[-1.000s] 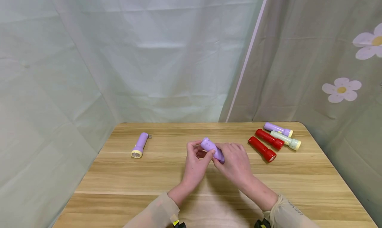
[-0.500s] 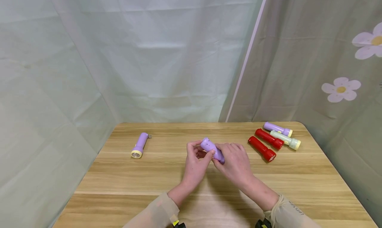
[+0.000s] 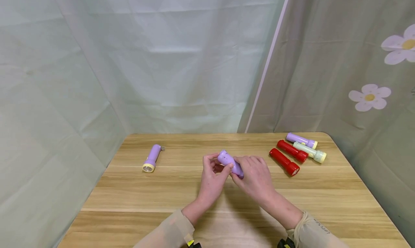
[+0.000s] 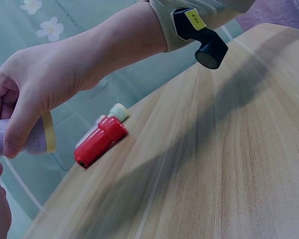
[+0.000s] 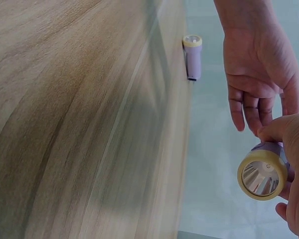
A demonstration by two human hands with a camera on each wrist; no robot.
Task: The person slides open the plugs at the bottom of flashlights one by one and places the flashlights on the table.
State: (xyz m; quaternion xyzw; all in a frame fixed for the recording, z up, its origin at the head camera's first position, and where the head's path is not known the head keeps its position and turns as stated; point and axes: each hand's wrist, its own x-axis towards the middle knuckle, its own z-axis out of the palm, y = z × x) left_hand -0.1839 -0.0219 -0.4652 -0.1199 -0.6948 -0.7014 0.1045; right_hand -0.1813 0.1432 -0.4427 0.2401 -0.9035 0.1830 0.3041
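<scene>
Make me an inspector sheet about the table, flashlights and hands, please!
Surface: wood-grain table, with shadow across it.
Job's things: held purple flashlight, tilted; its lens shows in the right wrist view.
Clutter: second purple flashlight at left, prongs out; at right, red flashlight, another red flashlight, pale green flashlight, third purple flashlight.
Left hand: thumb and fingers hold the job's flashlight.
Right hand: grips it near the lens.
Cables: nothing seen.
Surroundings: pale curtain, flowers at right.

Pale, creased sheeting (image 3: 181, 60) hangs behind and beside a wood-grained table (image 3: 129, 197), printed flowers (image 3: 370, 97) at right.
</scene>
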